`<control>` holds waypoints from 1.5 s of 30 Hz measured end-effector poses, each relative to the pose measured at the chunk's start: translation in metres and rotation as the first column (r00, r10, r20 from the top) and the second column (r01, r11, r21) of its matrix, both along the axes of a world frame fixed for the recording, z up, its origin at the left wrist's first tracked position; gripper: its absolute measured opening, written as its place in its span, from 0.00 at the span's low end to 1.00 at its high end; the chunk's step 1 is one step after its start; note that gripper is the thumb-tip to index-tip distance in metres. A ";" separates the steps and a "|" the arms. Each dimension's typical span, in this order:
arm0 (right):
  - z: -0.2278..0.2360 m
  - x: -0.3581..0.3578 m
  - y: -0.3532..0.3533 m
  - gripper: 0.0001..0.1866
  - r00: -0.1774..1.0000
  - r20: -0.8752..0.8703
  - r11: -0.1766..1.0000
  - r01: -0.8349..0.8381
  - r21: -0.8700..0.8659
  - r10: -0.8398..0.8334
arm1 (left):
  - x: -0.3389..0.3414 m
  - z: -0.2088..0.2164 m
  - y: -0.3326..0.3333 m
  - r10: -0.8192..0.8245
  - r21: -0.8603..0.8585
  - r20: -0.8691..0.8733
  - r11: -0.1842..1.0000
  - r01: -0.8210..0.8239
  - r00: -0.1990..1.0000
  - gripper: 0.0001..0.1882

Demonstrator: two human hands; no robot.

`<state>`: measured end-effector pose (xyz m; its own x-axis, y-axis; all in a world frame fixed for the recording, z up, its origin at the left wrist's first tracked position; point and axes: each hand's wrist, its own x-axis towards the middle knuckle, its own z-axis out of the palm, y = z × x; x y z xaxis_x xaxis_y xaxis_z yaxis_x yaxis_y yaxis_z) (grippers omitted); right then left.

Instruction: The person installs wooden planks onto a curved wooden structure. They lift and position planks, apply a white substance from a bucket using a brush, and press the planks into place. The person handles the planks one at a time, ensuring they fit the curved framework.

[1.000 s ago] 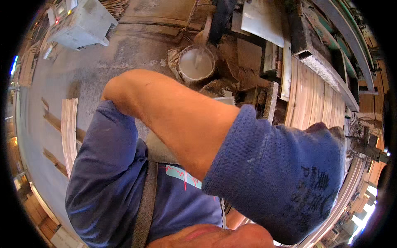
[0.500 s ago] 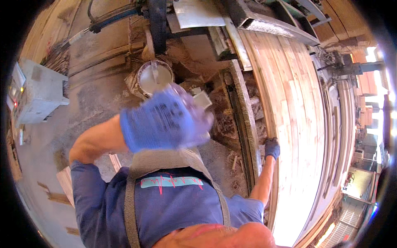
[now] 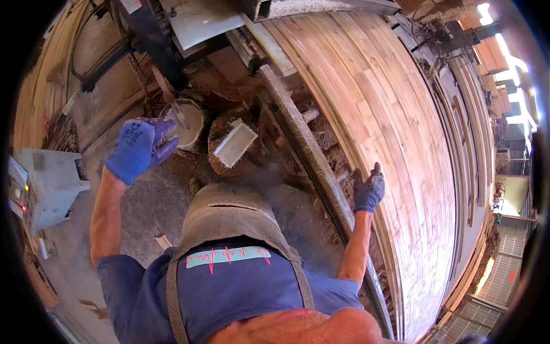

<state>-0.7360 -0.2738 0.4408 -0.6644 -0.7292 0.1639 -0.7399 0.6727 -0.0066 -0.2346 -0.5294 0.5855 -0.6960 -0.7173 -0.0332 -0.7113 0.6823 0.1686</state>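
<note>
My left hand (image 3: 140,146), in a blue glove with purple-stained fingers, is raised on the left, its fingers bent with a gap between them and the thumb. Nothing shows in it. Just beyond the fingertips stands a round bucket (image 3: 193,135) of pale liquid, with a flat stick or brush (image 3: 181,116) leaning in it. To the bucket's right, a white rectangular tray (image 3: 235,145) rests on a round, dirty support. My right hand (image 3: 369,188), in a dark grey-blue glove, touches the near left edge of the joined wooden boards (image 3: 381,120), thumb and fingers apart.
A long metal rail (image 3: 306,137) runs along the boards' left side, with sawdust and scraps around it. At the left stands a grey machine box (image 3: 54,183) with small lights. A steel beam (image 3: 332,7) crosses the boards' far end. More strips (image 3: 467,155) lie at right.
My left hand has swung left, away from in front of my body, to beside the bucket. My right hand's fingers have spread at the boards' edge. The whole view has shifted.
</note>
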 end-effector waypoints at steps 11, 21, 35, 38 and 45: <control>-0.068 -0.033 -0.039 0.43 0.985 0.084 0.989 -0.146 -0.036 0.148 | -0.057 -0.014 -0.002 -0.125 0.112 -0.033 0.985 0.128 0.992 0.20; -0.005 -0.026 0.039 0.38 0.999 -0.028 1.000 0.019 0.000 -0.019 | -0.015 -0.054 0.020 0.039 0.238 -0.103 0.971 -0.013 0.994 0.18; -0.018 -0.030 0.144 0.27 0.982 -0.155 0.993 0.105 -0.048 -0.111 | -0.029 -0.101 0.084 0.064 0.475 -0.025 0.879 -0.044 0.998 0.15; -0.020 -0.032 0.136 0.24 0.972 -0.235 0.989 -0.030 -0.144 -0.005 | -0.044 -0.099 0.098 0.033 0.451 0.036 0.891 -0.046 0.999 0.14; 0.014 -0.017 0.133 0.26 1.000 -0.023 0.999 0.008 -0.035 -0.009 | -0.024 -0.116 0.095 0.024 0.498 -0.078 0.867 0.019 0.997 0.14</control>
<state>-0.7532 -0.1411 0.4546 -0.6661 -0.7173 0.2046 -0.7345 0.6785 -0.0127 -0.2587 -0.4343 0.4697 -0.7096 -0.6216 -0.3317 -0.6828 0.4906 0.5413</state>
